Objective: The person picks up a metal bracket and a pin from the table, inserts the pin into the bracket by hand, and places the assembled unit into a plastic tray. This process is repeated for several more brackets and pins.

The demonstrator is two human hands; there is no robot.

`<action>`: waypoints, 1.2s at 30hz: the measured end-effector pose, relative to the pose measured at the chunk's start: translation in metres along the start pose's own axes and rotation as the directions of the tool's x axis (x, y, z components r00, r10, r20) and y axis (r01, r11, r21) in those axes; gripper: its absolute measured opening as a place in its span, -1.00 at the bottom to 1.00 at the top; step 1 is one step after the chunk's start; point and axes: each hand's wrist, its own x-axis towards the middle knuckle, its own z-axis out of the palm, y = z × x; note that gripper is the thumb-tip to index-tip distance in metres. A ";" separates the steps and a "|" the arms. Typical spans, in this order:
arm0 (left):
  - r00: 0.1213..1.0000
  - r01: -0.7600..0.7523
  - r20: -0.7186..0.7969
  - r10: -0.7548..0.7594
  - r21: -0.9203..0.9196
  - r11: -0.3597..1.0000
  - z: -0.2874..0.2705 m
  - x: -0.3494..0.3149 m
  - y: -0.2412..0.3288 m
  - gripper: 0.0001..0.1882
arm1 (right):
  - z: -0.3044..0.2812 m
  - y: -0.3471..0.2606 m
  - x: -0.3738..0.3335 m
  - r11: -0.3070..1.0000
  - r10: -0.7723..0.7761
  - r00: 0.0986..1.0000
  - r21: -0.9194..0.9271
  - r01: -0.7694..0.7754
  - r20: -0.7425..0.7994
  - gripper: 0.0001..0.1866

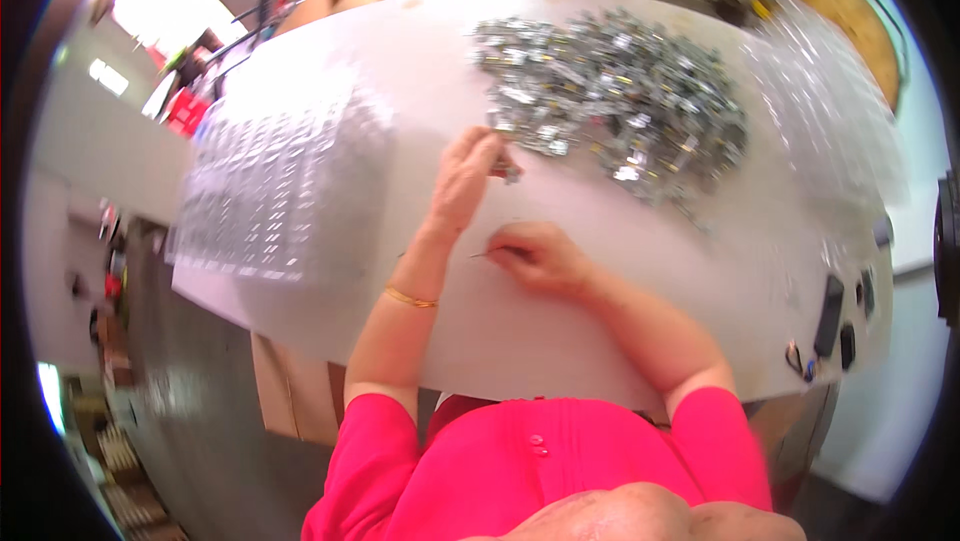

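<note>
At the near left edge of a heap of small silvery metal parts (620, 91), my left hand (466, 176) is closed, with a small metal part (512, 177) at its fingertips. My right hand (542, 256) rests low over the white table (540, 341), nearer to me. It is closed on a thin, dark, pointed tool (477, 256); only its slim tip shows to the left of the fingers, so its kind cannot be told. The two hands are a short way apart.
Clear plastic trays with rows of pockets (270, 191) are stacked at the left. More clear plastic trays (830, 111) lie at the far right. A black oblong object (829, 316) and other small items lie by the right edge. Cardboard (295, 391) stands below the table's left side.
</note>
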 end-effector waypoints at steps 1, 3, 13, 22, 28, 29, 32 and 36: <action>1.000 0.009 -0.016 -0.009 -0.042 0.999 -0.005 -0.001 -0.008 -0.75 | -0.002 -0.006 -0.003 0.991 0.130 0.991 0.041 -0.130 -0.003 -0.93; 0.998 0.060 -0.002 -0.061 -0.100 0.993 -0.004 -0.004 -0.008 -0.74 | -0.004 0.001 -0.008 0.963 0.216 0.968 0.191 -0.190 -0.126 -0.92; 0.986 0.165 0.034 -0.164 -0.372 0.914 -0.023 -0.019 -0.039 -0.74 | -0.019 -0.005 0.016 0.909 0.353 0.874 0.343 -0.236 -0.334 -0.87; 0.979 0.176 -0.030 -0.203 -0.385 0.906 -0.034 -0.020 -0.044 -0.69 | -0.006 0.019 0.049 0.941 0.266 0.852 0.313 -0.128 -0.451 -0.88; 0.983 0.142 -0.068 -0.168 -0.286 0.948 -0.031 -0.020 -0.050 -0.71 | -0.002 0.019 0.043 0.907 0.359 0.835 0.367 -0.207 -0.416 -0.87; 0.982 0.151 -0.064 -0.176 -0.283 0.947 -0.031 -0.021 -0.049 -0.71 | -0.002 0.018 0.043 0.903 0.367 0.831 0.373 -0.211 -0.419 -0.87; 0.985 0.153 -0.053 -0.166 -0.202 0.967 -0.028 -0.025 -0.046 -0.72 | -0.003 0.016 0.041 0.905 0.364 0.826 0.372 -0.205 -0.430 -0.87; 0.988 0.129 -0.073 -0.139 -0.128 0.983 -0.025 -0.026 -0.045 -0.73 | -0.006 0.016 0.039 0.901 0.364 0.835 0.382 -0.204 -0.413 -0.88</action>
